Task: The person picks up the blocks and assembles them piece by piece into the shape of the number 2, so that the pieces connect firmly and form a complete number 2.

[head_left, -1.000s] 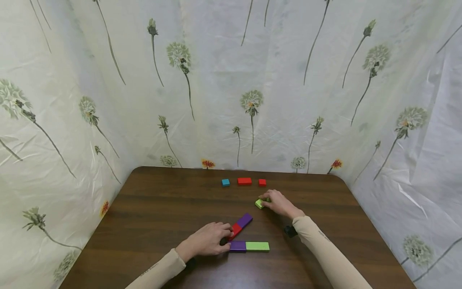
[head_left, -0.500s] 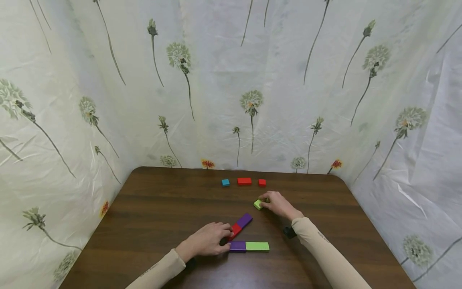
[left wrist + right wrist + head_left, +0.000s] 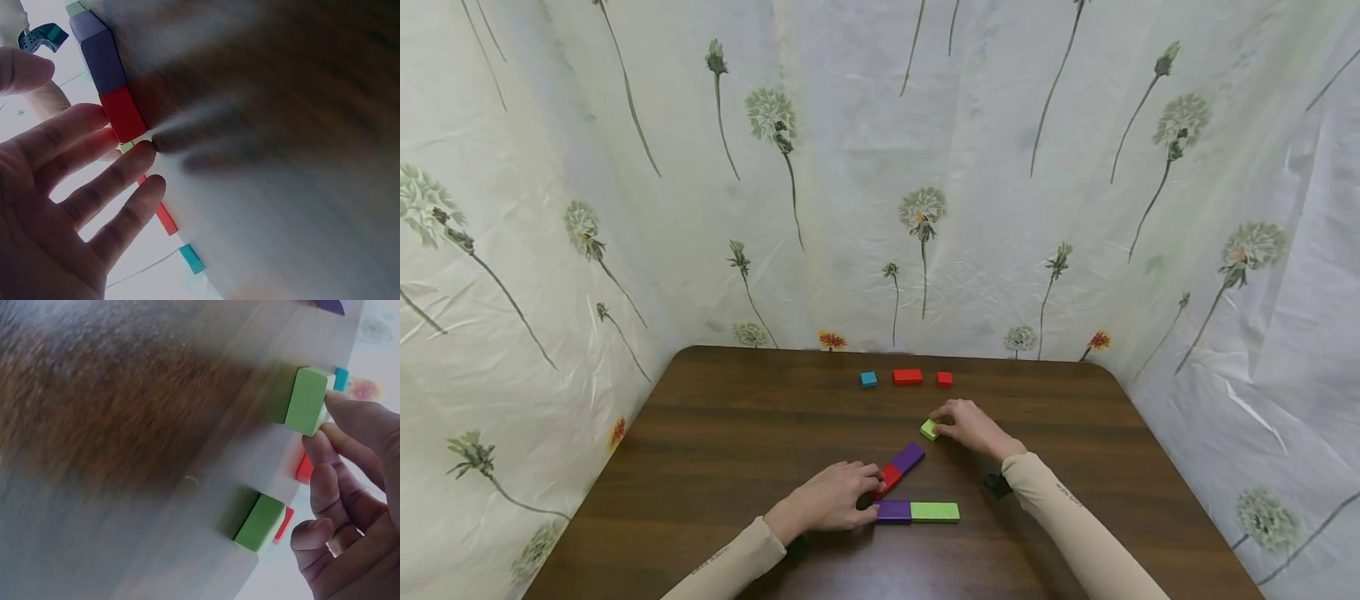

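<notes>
My right hand (image 3: pixel 973 427) pinches a small lime-green block (image 3: pixel 928 430) between thumb and fingers, low over the table. In the right wrist view, a second green block (image 3: pixel 261 522) stands close to that hand's curled fingers; the hand hides it in the head view. My left hand (image 3: pixel 835 497) lies with fingers extended. Its fingertips touch the end of a red block (image 3: pixel 123 114), and its thumb reaches a purple block (image 3: pixel 893 512). That purple block abuts a long lime-green block (image 3: pixel 935 512). Another purple block (image 3: pixel 909 457) continues the red one diagonally, away from me.
At the back of the dark wooden table (image 3: pixel 760 417), a small blue block (image 3: pixel 868 379), a longer red block (image 3: pixel 907 377) and a small red block (image 3: pixel 945 379) stand in a spaced row. A flower-printed curtain (image 3: pixel 850 208) surrounds the table's back and sides.
My right hand has moved slightly left and toward me, carrying the small green block closer to the diagonal purple block. The left hand and the other blocks have stayed in place.
</notes>
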The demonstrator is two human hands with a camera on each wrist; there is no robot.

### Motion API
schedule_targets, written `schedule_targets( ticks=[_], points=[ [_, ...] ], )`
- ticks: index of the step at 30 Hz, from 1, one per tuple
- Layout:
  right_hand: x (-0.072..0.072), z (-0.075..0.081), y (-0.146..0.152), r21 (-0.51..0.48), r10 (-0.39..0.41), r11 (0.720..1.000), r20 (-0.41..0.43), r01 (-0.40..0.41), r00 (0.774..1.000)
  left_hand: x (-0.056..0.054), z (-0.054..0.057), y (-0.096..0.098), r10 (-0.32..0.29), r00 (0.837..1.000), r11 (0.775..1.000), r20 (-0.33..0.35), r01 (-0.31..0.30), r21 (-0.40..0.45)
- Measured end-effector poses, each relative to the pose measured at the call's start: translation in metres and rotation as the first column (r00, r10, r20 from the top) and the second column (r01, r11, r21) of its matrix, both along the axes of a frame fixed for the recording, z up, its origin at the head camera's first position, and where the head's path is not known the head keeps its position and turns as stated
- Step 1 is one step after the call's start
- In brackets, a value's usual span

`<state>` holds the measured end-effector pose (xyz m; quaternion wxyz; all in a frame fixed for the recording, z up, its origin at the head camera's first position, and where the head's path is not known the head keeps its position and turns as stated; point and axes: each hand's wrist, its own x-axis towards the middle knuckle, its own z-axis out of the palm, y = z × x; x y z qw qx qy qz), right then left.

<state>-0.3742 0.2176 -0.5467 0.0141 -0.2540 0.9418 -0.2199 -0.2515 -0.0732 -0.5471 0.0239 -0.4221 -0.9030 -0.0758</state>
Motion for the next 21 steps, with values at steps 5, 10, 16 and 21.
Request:
schedule_targets(
  ticks=[5,10,16,21],
  points=[
    [0.0018,0.0008,-0.0012,0.001,0.033,0.999,0.0,-0.033,0.999,-0.0002,0.0004,0.0002,-0.001,1.0,1.0,0.015,0.001,0.004],
    [0.0048,0.0033,-0.0034,-0.003,0.056,0.998,-0.006,-0.056,0.998,-0.0007,0.0014,-0.0003,0.001,0.999,1.0,0.034,-0.001,0.002],
    [0.0075,0.006,-0.006,0.004,0.108,0.994,-0.032,-0.108,0.994,-0.0011,0.0006,-0.0002,0.008,0.999,1.0,0.044,-0.008,-0.007],
    [0.0081,0.0045,-0.009,0.023,0.126,0.992,-0.019,-0.126,0.992,-0.0016,0.0001,-0.0004,0.004,0.999,1.0,0.043,-0.004,-0.008]
  ],
)
